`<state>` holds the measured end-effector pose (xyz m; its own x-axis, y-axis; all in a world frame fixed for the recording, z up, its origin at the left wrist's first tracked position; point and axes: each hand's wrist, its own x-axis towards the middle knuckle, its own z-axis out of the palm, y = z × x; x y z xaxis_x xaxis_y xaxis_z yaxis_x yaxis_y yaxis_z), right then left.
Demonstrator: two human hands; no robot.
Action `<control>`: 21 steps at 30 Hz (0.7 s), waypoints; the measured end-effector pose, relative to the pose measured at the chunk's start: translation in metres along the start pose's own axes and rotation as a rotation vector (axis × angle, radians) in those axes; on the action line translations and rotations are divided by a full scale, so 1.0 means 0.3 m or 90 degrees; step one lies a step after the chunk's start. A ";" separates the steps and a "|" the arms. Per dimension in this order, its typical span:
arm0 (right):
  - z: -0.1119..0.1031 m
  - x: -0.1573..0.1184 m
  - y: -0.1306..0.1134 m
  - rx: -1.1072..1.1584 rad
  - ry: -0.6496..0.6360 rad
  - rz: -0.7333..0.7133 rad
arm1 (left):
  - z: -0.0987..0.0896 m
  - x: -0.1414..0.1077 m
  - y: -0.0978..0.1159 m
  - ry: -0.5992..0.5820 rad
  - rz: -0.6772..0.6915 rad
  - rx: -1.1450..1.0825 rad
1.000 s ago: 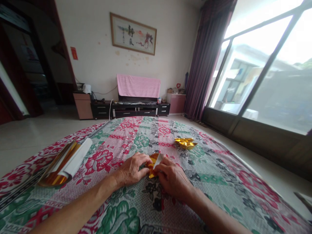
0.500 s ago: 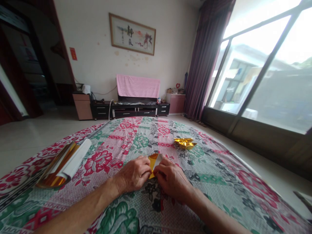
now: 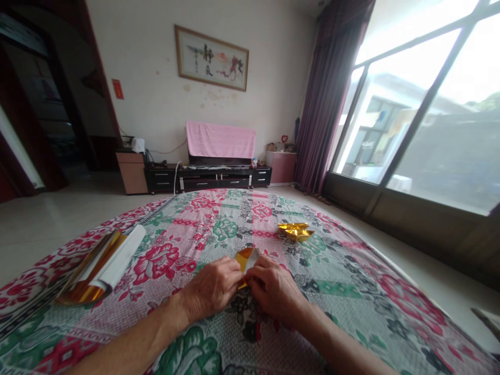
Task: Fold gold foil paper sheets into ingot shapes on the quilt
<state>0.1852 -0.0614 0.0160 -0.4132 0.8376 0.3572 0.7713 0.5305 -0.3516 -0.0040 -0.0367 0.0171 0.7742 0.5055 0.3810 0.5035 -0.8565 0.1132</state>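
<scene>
A small folded piece of gold paper point(image 3: 244, 259) with a pale inner side lies between my hands at the middle of the table. My left hand point(image 3: 214, 285) pinches its left edge, fingers closed. On the other side, my right hand point(image 3: 273, 287) is closed on the paper's right part, with its fingertips close to those of my left hand. The fingers cover the paper's lower part. Beyond my right hand sit folded gold paper shapes point(image 3: 296, 231), shiny and pointed at the ends.
Loosely rolled gold and white sheets point(image 3: 102, 268) lie at the left of the table, which has a flowered cloth point(image 3: 156, 260). Past its far edge stand a low black cabinet point(image 3: 216, 179) and a screen under a pink cloth point(image 3: 221, 139). Windows are at the right.
My left hand has shifted slightly toward my right hand over the paper, covering more of its lower part. The fingertips of both hands are closer together.
</scene>
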 end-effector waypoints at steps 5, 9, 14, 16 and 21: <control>0.005 -0.001 0.008 0.015 0.008 -0.005 | -0.001 -0.004 -0.004 -0.016 0.022 0.015; 0.000 0.008 0.023 0.026 0.043 -0.022 | -0.003 -0.005 -0.001 -0.023 0.020 0.025; -0.002 0.032 0.071 -0.016 0.230 0.087 | 0.005 -0.012 0.004 0.002 0.017 0.015; 0.002 0.037 0.086 -0.010 0.220 0.112 | 0.005 -0.012 0.006 0.012 0.020 0.008; 0.003 0.029 0.093 0.004 0.101 0.018 | -0.003 -0.006 0.005 0.019 0.021 0.009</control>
<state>0.2026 -0.0391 0.0086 -0.3093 0.8211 0.4797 0.7780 0.5086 -0.3689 -0.0050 -0.0389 0.0174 0.7788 0.4735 0.4114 0.4836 -0.8709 0.0870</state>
